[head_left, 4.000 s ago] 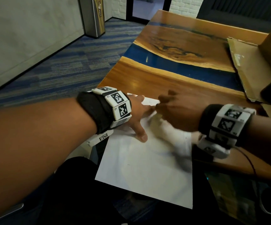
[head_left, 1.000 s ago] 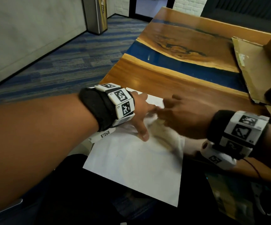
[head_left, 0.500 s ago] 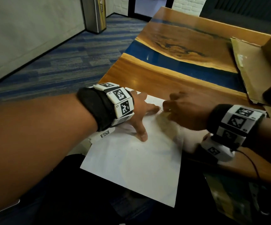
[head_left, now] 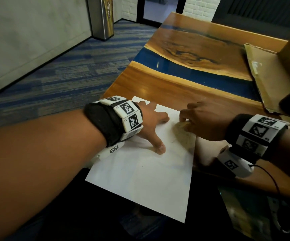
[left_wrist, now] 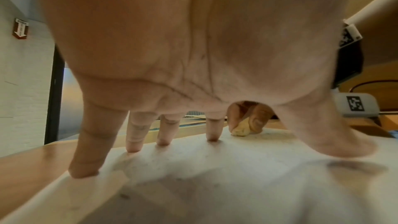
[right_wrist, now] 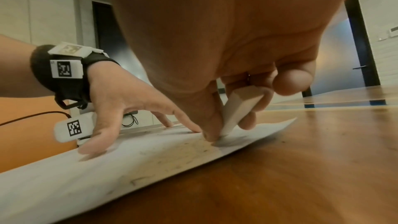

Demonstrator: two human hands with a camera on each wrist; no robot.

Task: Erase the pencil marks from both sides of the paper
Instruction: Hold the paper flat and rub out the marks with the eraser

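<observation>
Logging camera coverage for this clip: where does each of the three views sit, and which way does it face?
Head: above, facing forward and down at the paper on the table; both forearms show.
Left wrist: under the left hand, facing along its spread fingers pressing the paper.
Right wrist: under the right hand, facing its fingers pinching the eraser.
Shared: both wrist views show the eraser's tip on the paper.

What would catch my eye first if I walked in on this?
Probably the white sheet of paper hanging over the near edge of the glossy wooden table with a blue band. The left hand presses it flat with spread fingers, while the right hand pinches a pale eraser, its tip on the paper's far right part.
</observation>
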